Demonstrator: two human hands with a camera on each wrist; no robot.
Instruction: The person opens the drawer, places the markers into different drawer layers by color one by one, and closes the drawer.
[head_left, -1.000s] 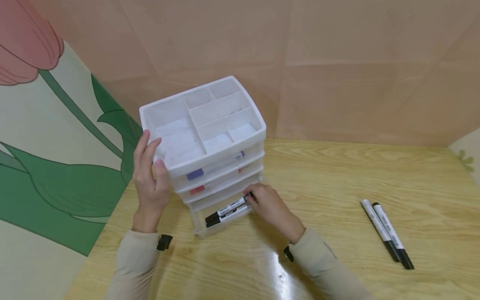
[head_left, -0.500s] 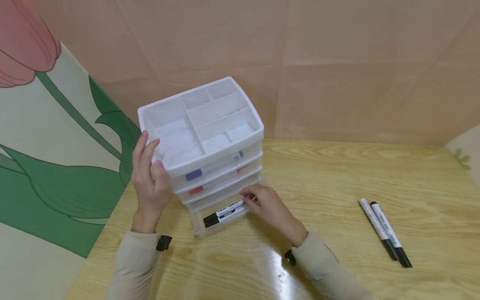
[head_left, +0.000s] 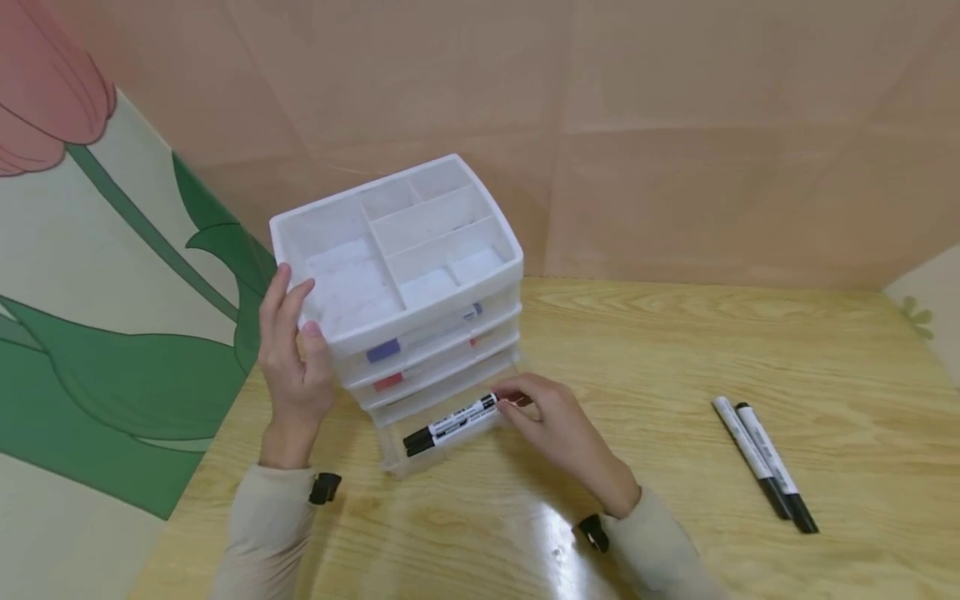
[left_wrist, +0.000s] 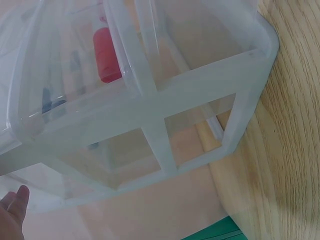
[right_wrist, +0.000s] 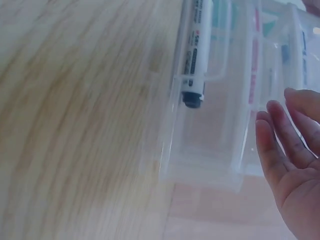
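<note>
A white plastic drawer organizer (head_left: 427, 322) stands on the table, its bottom drawer (head_left: 397, 467) pulled out. Two black-capped markers (head_left: 453, 422) lie side by side in that clear drawer. My left hand (head_left: 296, 371) rests on the organizer's left front corner, fingers along the side and thumb at the front. In the left wrist view, its fingertips (left_wrist: 21, 195) touch the side frame. My right hand (head_left: 558, 421) hovers at the right end of the drawer, beside the markers. The right wrist view shows its fingers (right_wrist: 272, 145) loosely bent, holding nothing.
Two more black-capped markers (head_left: 765, 467) lie on the wooden table (head_left: 637, 350) at the right. A purple-capped marker (head_left: 384, 350) and a red-capped marker (head_left: 388, 382) show through the closed upper drawers. A pinkish wall (head_left: 712, 167) rises behind.
My right hand has let go of a marker in the drawer and drawn back slightly to the right and down. The left hand keeps its place on the organizer.
</note>
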